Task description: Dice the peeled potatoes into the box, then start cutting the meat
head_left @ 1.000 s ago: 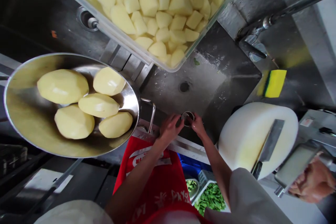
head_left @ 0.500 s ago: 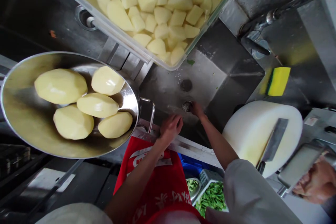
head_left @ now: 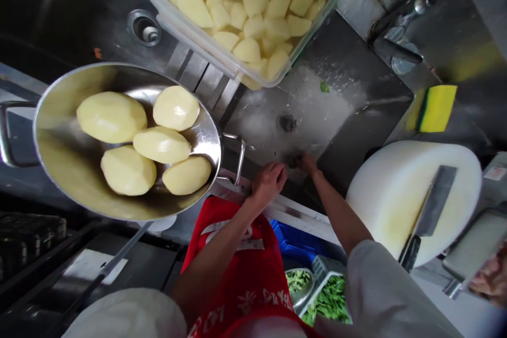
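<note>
Down in the metal sink [head_left: 253,132], my right hand [head_left: 307,162] is closed on a small, dark, round drain strainer [head_left: 293,158]; motion blurs it. Just beyond it lies the dark drain hole [head_left: 287,122] in the wet sink floor. My left hand [head_left: 270,181] is loosely curled above the sink's front edge, left of the right hand, with nothing visible in its fingers. A green leaf scrap [head_left: 324,86] lies on the sink floor.
A clear tub [head_left: 277,80] of potato chunks juts over the sink. At left, a steel pot [head_left: 51,169] holds several peeled potatoes [head_left: 127,169]. A cleaver [head_left: 435,200] lies on a round white cutting board [head_left: 372,185], below a sponge [head_left: 439,108] and faucet [head_left: 402,53].
The strainer, upright beside my right hand before, is now tilted in its fingers. My left hand stays curled near the edge. The view has shifted, so the surroundings sit differently.
</note>
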A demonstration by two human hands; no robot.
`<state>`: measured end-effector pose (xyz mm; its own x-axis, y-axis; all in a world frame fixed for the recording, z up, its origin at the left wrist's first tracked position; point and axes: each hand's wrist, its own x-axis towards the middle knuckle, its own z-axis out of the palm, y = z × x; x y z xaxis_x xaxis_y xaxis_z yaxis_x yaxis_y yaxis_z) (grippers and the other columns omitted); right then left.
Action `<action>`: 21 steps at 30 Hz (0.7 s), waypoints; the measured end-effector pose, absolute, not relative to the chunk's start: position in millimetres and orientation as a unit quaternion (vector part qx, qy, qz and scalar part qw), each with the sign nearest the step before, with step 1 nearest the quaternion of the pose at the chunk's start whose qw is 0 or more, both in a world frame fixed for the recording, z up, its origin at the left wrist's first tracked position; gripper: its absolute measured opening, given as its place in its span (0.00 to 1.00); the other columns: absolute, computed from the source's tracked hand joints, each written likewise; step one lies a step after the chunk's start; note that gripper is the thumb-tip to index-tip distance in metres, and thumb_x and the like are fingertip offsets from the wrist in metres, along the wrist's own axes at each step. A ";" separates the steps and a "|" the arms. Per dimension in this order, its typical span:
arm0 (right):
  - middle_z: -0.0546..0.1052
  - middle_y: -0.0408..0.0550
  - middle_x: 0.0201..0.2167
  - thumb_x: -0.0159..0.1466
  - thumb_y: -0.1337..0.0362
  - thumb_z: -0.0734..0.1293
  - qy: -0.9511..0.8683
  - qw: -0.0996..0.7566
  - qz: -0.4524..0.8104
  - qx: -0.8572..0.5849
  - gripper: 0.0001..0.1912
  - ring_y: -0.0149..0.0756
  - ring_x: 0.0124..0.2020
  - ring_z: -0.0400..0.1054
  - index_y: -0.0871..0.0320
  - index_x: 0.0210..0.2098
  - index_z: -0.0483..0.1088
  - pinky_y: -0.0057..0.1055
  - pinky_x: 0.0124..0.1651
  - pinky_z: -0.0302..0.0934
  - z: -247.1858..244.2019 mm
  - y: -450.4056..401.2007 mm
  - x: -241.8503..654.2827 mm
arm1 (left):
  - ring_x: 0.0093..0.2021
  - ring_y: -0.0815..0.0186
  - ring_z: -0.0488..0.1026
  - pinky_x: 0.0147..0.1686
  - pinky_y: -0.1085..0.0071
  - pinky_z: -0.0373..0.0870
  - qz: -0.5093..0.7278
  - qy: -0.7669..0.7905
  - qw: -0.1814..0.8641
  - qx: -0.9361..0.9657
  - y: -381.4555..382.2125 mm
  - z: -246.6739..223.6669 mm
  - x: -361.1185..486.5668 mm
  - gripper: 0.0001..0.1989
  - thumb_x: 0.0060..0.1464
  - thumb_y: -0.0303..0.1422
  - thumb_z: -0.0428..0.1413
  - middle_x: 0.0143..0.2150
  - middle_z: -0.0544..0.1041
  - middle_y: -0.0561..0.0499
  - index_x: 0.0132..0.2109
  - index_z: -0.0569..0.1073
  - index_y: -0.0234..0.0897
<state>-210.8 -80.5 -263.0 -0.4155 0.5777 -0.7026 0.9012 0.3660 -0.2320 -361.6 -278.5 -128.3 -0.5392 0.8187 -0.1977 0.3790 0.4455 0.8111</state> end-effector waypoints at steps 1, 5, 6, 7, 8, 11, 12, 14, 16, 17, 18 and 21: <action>0.77 0.69 0.48 0.65 0.60 0.67 0.781 0.265 -0.293 0.483 0.21 0.48 0.52 0.71 0.66 0.54 0.71 0.41 0.54 0.62 -254.3 -82.8 -208.9 | 0.40 0.66 0.76 0.44 0.70 0.74 0.388 0.781 0.296 0.390 -281.5 -125.6 -362.7 0.10 0.65 0.28 0.50 0.37 0.78 0.48 0.43 0.77 0.38; 0.73 0.66 0.55 0.65 0.60 0.66 0.790 0.246 -0.254 0.501 0.25 0.51 0.58 0.67 0.63 0.60 0.68 0.46 0.60 0.58 -199.7 -113.1 -195.7 | 0.42 0.67 0.77 0.46 0.71 0.75 0.484 0.700 0.261 0.455 -322.5 -106.2 -356.4 0.14 0.64 0.26 0.48 0.41 0.79 0.48 0.49 0.76 0.38; 0.74 0.64 0.55 0.65 0.60 0.65 0.805 0.213 -0.250 0.494 0.24 0.51 0.58 0.67 0.61 0.59 0.69 0.46 0.61 0.57 -181.9 -129.0 -191.5 | 0.42 0.67 0.77 0.46 0.71 0.75 0.502 0.688 0.247 0.462 -341.1 -101.6 -351.1 0.14 0.64 0.26 0.48 0.42 0.79 0.47 0.49 0.76 0.38; 0.74 0.61 0.55 0.66 0.60 0.64 0.824 0.162 -0.248 0.483 0.22 0.50 0.58 0.66 0.59 0.58 0.70 0.47 0.62 0.56 -163.6 -148.8 -187.5 | 0.42 0.67 0.77 0.45 0.71 0.76 0.515 0.682 0.233 0.463 -362.3 -98.2 -344.4 0.14 0.63 0.26 0.48 0.42 0.79 0.47 0.49 0.77 0.38; 0.75 0.59 0.54 0.67 0.59 0.62 0.843 0.096 -0.246 0.468 0.20 0.50 0.58 0.66 0.58 0.56 0.71 0.48 0.63 0.56 -145.6 -172.5 -183.9 | 0.42 0.67 0.77 0.44 0.71 0.76 0.524 0.681 0.221 0.461 -385.3 -96.4 -336.9 0.13 0.63 0.27 0.49 0.42 0.79 0.47 0.48 0.77 0.39; 0.75 0.55 0.52 0.68 0.59 0.60 0.861 -0.098 -0.268 0.422 0.15 0.49 0.59 0.64 0.53 0.50 0.73 0.53 0.64 0.55 -105.6 -258.5 -175.4 | 0.38 0.67 0.78 0.38 0.72 0.76 0.535 0.703 0.203 0.423 -453.2 -104.1 -314.3 0.11 0.62 0.29 0.50 0.39 0.79 0.47 0.43 0.78 0.39; 0.76 0.54 0.48 0.67 0.59 0.61 0.859 -0.120 -0.294 0.402 0.12 0.50 0.56 0.66 0.50 0.45 0.74 0.54 0.63 0.56 -101.0 -288.3 -172.9 | 0.37 0.67 0.77 0.37 0.72 0.76 0.534 0.717 0.207 0.398 -472.2 -112.3 -308.7 0.12 0.62 0.29 0.49 0.38 0.79 0.47 0.43 0.77 0.39; 0.76 0.53 0.41 0.66 0.59 0.63 0.852 -0.090 -0.378 0.352 0.08 0.50 0.51 0.68 0.46 0.40 0.74 0.55 0.61 0.58 -110.2 -341.7 -168.4 | 0.38 0.67 0.77 0.39 0.72 0.76 0.513 0.755 0.230 0.338 -501.6 -138.6 -303.1 0.13 0.62 0.26 0.48 0.38 0.79 0.47 0.43 0.77 0.38; 0.76 0.53 0.41 0.65 0.59 0.63 0.832 -0.014 -0.446 0.330 0.09 0.49 0.50 0.68 0.47 0.41 0.75 0.55 0.61 0.59 -143.6 -380.2 -165.1 | 0.41 0.65 0.78 0.42 0.71 0.76 0.451 0.798 0.272 0.292 -519.8 -177.4 -305.1 0.13 0.60 0.24 0.48 0.40 0.78 0.46 0.44 0.77 0.37; 0.76 0.54 0.43 0.65 0.58 0.63 0.820 0.020 -0.465 0.334 0.10 0.49 0.51 0.68 0.48 0.43 0.74 0.54 0.62 0.58 -167.9 -392.6 -163.8 | 0.42 0.64 0.78 0.44 0.70 0.76 0.405 0.817 0.297 0.283 -525.4 -200.5 -308.1 0.14 0.59 0.22 0.49 0.42 0.78 0.45 0.44 0.77 0.37; 0.76 0.54 0.44 0.66 0.58 0.63 0.807 0.048 -0.476 0.346 0.11 0.48 0.52 0.68 0.49 0.45 0.74 0.53 0.62 0.58 -196.1 -400.6 -162.5 | 0.44 0.63 0.78 0.45 0.69 0.75 0.353 0.831 0.323 0.285 -529.0 -225.2 -311.9 0.14 0.58 0.21 0.50 0.43 0.78 0.45 0.45 0.77 0.37; 0.77 0.54 0.46 0.66 0.54 0.62 0.772 0.098 -0.489 0.394 0.15 0.44 0.50 0.69 0.52 0.48 0.72 0.48 0.60 0.62 -294.3 -402.1 -155.9 | 0.45 0.57 0.77 0.46 0.64 0.74 0.221 0.837 0.372 0.334 -528.5 -303.3 -323.9 0.14 0.56 0.21 0.54 0.45 0.78 0.41 0.47 0.78 0.37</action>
<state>-155.9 -402.1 -294.3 -0.6703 0.5126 -0.5365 0.7042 0.2114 -0.6778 -323.9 -528.5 -303.3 -0.5003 0.7242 -0.4745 0.3958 0.6787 0.6186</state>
